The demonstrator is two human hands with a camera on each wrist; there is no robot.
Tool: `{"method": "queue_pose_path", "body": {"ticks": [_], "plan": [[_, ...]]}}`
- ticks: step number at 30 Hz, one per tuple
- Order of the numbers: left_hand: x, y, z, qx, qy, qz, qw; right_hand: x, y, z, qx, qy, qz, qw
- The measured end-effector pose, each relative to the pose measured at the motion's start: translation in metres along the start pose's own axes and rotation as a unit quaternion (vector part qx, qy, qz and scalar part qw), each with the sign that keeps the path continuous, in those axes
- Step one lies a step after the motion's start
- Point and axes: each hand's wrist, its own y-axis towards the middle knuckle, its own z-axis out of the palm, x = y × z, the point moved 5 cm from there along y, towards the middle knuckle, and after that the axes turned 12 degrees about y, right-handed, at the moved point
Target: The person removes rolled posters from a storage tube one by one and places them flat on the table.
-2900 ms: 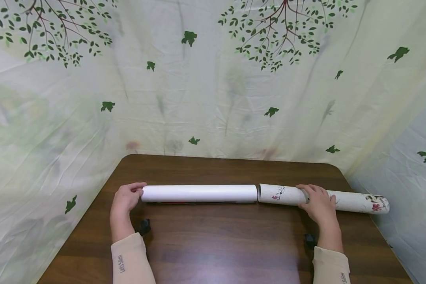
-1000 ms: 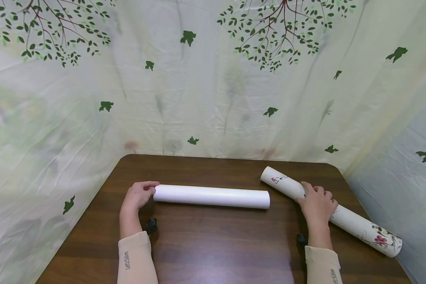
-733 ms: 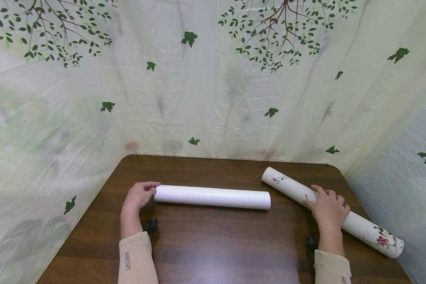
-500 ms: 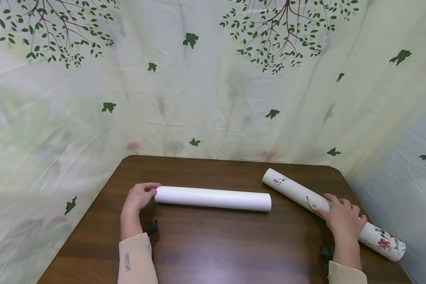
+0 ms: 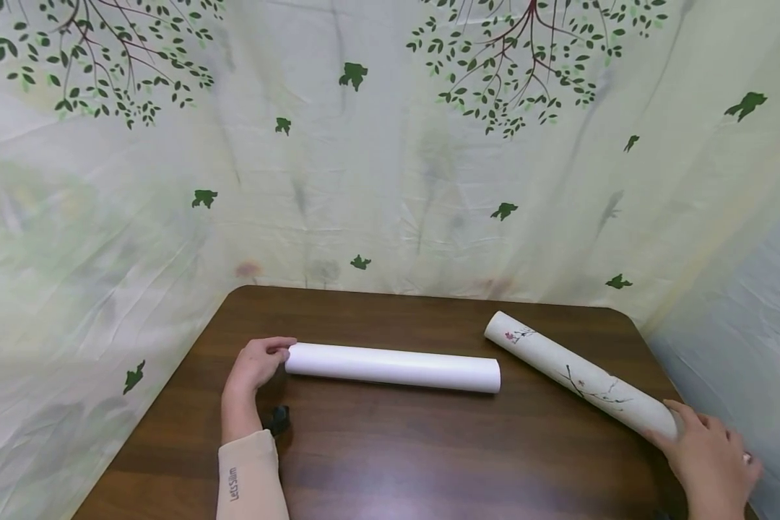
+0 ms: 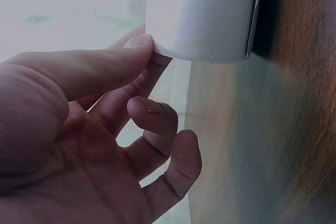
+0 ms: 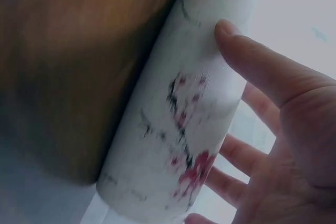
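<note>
A plain white paper roll (image 5: 393, 367) lies across the table; a loose lengthwise edge shows along it in the left wrist view. My left hand (image 5: 255, 367) pinches its left end rim between thumb and forefinger, the other fingers loosely bent in the left wrist view. To the right, a white roll with a printed flower pattern (image 5: 578, 375) lies slantwise, its far end pointing up-left. My right hand (image 5: 711, 458) straddles its near right end, thumb (image 7: 252, 59) on one side and fingers reaching behind. That end is mostly covered by the hand in the head view.
Both rolls lie apart on the brown wooden table (image 5: 390, 455). The near end of the flowered roll is by the table's right edge. A pale curtain (image 5: 390, 159) with leaf prints hangs behind and at both sides.
Earlier the rolls lay nearly end to end; the flowered one has been turned slantwise. My right hand has since slid along it toward its near end. The white roll has shifted slightly right.
</note>
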Motion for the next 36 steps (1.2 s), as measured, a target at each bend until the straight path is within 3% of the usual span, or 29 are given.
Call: {"method": "queue_pose_path", "body": {"ticks": [7, 24, 36], "plan": [[0.000, 0.000, 0.001, 0.003, -0.004, -0.006, 1.0000, -0.015, -0.007, -0.005, -0.013, -0.014, 0.042, 0.999], [-0.001, 0.003, 0.002, -0.002, 0.004, -0.002, 1.0000, -0.023, -0.001, -0.004, -0.025, -0.012, 0.030, 0.999], [-0.004, 0.004, 0.005, 0.002, 0.002, -0.004, 1.0000, -0.013, 0.000, -0.006, -0.020, -0.013, 0.024, 0.999]]}}
